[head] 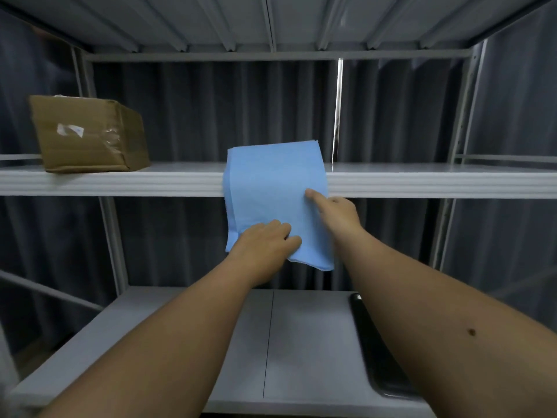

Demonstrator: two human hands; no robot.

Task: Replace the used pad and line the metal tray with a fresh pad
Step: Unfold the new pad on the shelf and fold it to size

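Both hands hold a folded blue pad (pixel 271 188) in front of the middle shelf (pixel 120 182): the left hand (pixel 265 242) grips its lower edge, the right hand (pixel 334 209) pinches its right side, thumb on top. Left on that shelf sits a cardboard box (pixel 87 134); a black tray (pixel 376 351) lies on the lower shelf (pixel 301 342).

- Middle shelf (pixel 422 181): wide bare stretch between cardboard box (pixel 90 135) at far left and blue pad stack (pixel 275 188) at centre; right of the stack the shelf surface is bare to the upright post (pixel 461 116)
- Pad stack overhangs the shelf's front edge, hanging into the opening below; left hand (pixel 265 242) and right hand (pixel 334 209) both on it, occupying the centre of that opening
- Lower shelf (pixel 241 342): open surface at left and centre; dark flat object (pixel 373 351) lies along its right side, partly under the right forearm
- Top shelf (pixel 271 22) underside caps the upper bay; curtain (pixel 211 110) closes the back
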